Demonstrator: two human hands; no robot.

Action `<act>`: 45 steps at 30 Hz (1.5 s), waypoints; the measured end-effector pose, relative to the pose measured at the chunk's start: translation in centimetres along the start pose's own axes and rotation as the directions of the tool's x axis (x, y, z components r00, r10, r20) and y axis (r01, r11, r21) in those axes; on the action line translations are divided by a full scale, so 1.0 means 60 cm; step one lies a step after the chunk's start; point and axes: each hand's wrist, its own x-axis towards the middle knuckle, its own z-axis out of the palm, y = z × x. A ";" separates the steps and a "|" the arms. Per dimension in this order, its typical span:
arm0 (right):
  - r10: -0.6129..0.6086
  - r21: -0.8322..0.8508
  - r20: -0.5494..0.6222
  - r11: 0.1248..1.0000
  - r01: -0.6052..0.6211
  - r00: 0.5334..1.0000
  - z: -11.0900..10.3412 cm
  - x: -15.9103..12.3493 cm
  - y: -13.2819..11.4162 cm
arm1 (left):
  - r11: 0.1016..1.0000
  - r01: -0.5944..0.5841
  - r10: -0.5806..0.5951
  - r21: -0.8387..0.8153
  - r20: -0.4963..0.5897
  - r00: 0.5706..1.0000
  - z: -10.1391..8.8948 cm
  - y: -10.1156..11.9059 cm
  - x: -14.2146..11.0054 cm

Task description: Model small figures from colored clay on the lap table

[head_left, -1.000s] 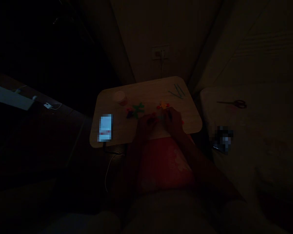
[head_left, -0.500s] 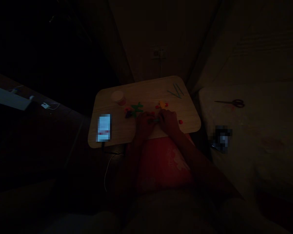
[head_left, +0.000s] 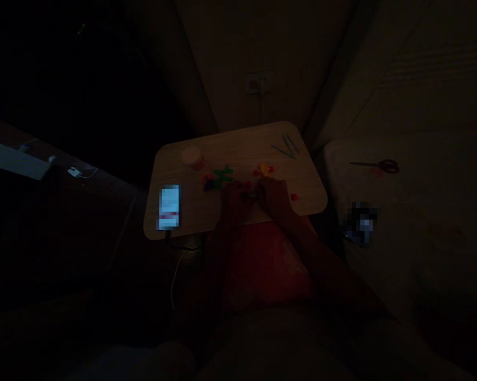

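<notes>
In dim light my left hand [head_left: 237,200] and my right hand [head_left: 275,194] meet near the front edge of the small wooden table [head_left: 238,143]. The fingers of both are curled around a small greyish-green piece [head_left: 254,195], too dark to name. Just beyond my right hand lies a yellow clay-like shape [head_left: 264,169] with red bits at its sides. Left of my left hand are a green branching clay-like shape [head_left: 223,174] and a dark purple lump [head_left: 209,184]. A red ball [head_left: 294,197] sits right of my right hand.
A lidded tub [head_left: 192,157] stands at the back left; a lit phone [head_left: 169,207] lies at the left with a cable. Thin blue-green sticks [head_left: 286,146] lie at the back right. Scissors [head_left: 381,165] and a blurred dark object [head_left: 361,225] rest on the pale surface at right.
Both hands stay nearly in place, with the fingers shifting slightly around the small piece. The view has tilted a little, and the objects on the table lie as before.
</notes>
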 end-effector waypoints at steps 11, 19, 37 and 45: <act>0.036 0.251 -0.142 0.968 0.001 0.989 0.010 -0.001 0.017 | 1.000 0.019 -0.019 -0.009 -0.005 1.000 0.005 -0.004 0.000; 0.133 0.217 -0.245 0.973 -0.080 0.960 0.002 -0.008 0.020 | 1.000 -0.014 0.015 0.002 -0.041 0.999 0.007 0.001 -0.004; 0.132 0.239 -0.225 0.968 -0.077 0.965 -0.001 -0.010 0.019 | 0.991 -0.014 0.006 -0.133 -0.061 0.998 0.002 -0.003 -0.006; 0.045 0.056 -0.097 0.998 -0.040 0.994 0.008 -0.007 0.016 | 0.998 -0.038 0.035 -0.054 -0.052 0.998 0.008 -0.007 -0.006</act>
